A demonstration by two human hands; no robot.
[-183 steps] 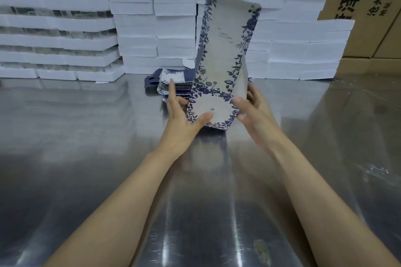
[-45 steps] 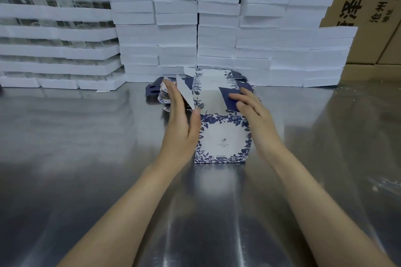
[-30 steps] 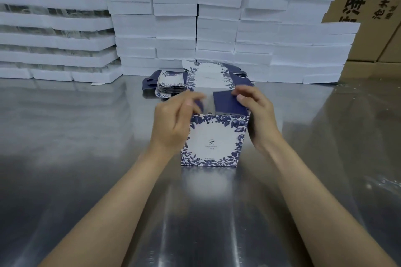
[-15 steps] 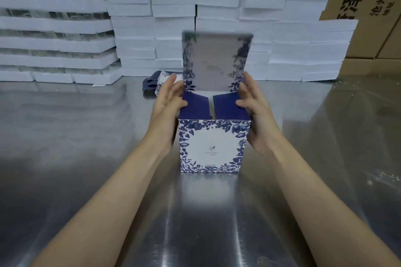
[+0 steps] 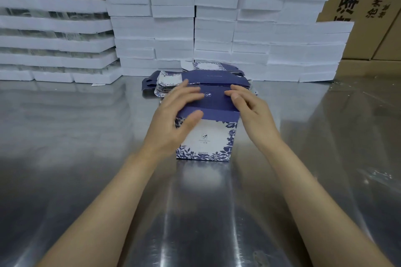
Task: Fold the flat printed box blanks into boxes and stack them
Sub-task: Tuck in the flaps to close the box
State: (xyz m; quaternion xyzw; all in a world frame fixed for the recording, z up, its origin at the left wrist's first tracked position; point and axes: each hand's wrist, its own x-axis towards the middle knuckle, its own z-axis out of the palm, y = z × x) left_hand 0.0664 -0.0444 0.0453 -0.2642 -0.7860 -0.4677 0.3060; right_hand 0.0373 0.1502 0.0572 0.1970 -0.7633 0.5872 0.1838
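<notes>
Pressing: left hand [image 5: 173,119] and right hand [image 5: 249,108], fingers flat and gripping nothing, seat the lid [image 5: 213,98].
Box [image 5: 211,138]: centre frame, braced on desk [image 5: 86,158].

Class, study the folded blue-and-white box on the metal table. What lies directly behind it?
A pile of flat printed blanks lies behind the box, white foam slabs stacked further back. The box, left hand and right hand cover the pile's near part.

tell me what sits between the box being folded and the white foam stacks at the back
A pile of flat printed box blanks lies on the steel table between the box and the white foam stacks, as the head view shows.
</notes>
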